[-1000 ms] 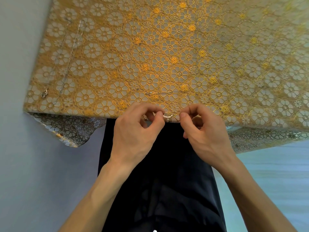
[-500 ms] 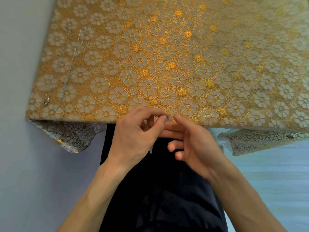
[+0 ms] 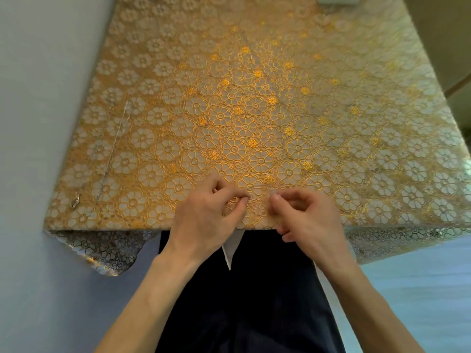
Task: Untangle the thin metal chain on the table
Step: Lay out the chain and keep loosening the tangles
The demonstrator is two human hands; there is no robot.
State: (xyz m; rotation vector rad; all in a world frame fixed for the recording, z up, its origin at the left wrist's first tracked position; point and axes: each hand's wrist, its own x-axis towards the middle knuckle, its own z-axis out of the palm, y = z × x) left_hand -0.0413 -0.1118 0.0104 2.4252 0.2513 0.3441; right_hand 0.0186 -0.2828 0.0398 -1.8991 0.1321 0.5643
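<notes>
Gold-floral-clothed bench [image 3: 331, 123] filling the view. L hand [image 3: 204, 220] & R hand [image 3: 309, 220] resting at its front edge, close but apart, each curling w/ thumb+forefinger tips pinching; can't tell on what, too blurred. One thin chain [image 3: 114, 146] is lying stretched along bench's left side, well apart from both.

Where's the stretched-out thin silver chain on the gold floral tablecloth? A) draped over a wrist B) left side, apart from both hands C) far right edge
B: the thin silver chain runs along the left side of the gold floral tablecloth, clasp near the front-left corner, clear of the left hand and right hand.
</notes>
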